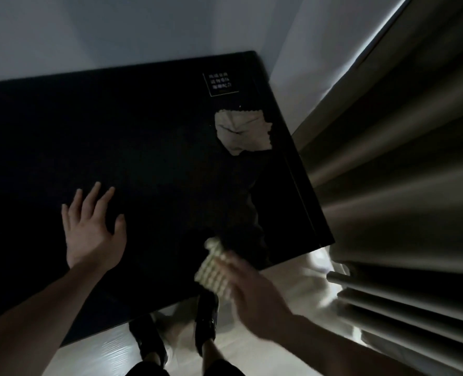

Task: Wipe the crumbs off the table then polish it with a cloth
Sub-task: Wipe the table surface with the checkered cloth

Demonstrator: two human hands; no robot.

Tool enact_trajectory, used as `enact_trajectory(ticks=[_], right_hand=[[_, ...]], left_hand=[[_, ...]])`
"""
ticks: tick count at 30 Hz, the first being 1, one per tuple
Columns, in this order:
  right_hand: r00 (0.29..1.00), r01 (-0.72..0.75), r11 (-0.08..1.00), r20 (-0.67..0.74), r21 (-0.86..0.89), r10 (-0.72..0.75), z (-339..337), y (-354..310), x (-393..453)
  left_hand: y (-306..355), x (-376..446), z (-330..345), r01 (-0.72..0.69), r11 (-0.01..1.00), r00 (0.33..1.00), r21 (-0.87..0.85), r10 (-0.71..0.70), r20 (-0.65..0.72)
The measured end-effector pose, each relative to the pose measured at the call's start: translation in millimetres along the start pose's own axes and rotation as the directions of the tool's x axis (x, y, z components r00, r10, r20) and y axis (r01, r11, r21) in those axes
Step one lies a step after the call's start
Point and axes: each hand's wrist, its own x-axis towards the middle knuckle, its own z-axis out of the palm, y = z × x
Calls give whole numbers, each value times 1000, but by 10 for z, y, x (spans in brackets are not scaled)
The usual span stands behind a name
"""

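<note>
We read dim home room: black table (143, 137) pushed into white wall (89, 31) corner, long pleated curtains (393, 164) beside it, pale plank floor (100, 346).

You can see grey curtains (387, 158) hanging on the right, a pale wall (116, 31) behind, and light flooring (111, 348) below, with what may be dark shoes (206, 318).
</note>
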Motion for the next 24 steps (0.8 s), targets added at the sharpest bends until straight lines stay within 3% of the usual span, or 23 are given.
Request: enact_trajectory(ticks=[3, 4, 7, 11, 15, 19, 24], right_hand=[[911, -76, 997, -407, 5, 71, -570, 479, 138], [873, -148, 989, -472, -15, 124, -790, 673, 223], [808, -350, 932, -534, -98, 247, -1184, 1152, 523], [747, -571, 779, -557, -260, 362, -903, 1219, 818], [855, -449, 807, -446, -384, 263, -567, 913, 815], [916, -349, 835, -344, -425, 208, -225, 610, 675], [988, -56, 961, -154, -270, 14, 478, 105, 501]], left_hand=[[24, -5, 15, 12, 1000, 1000, -8, -12, -4], [30, -6, 18, 15, 1000, 1000, -7, -15, -3], [39, 6, 11, 19, 1000, 1000, -8, -19, 0], [40, -2, 20, 17, 1000, 1000, -3, -17, -14], [27, 7, 33, 18, 1000, 1000, 8, -18, -8], [40, -10, 19, 20, 1000, 1000, -1, -20, -5], [39, 0, -4, 14, 1000, 1000, 8, -14, 1]])
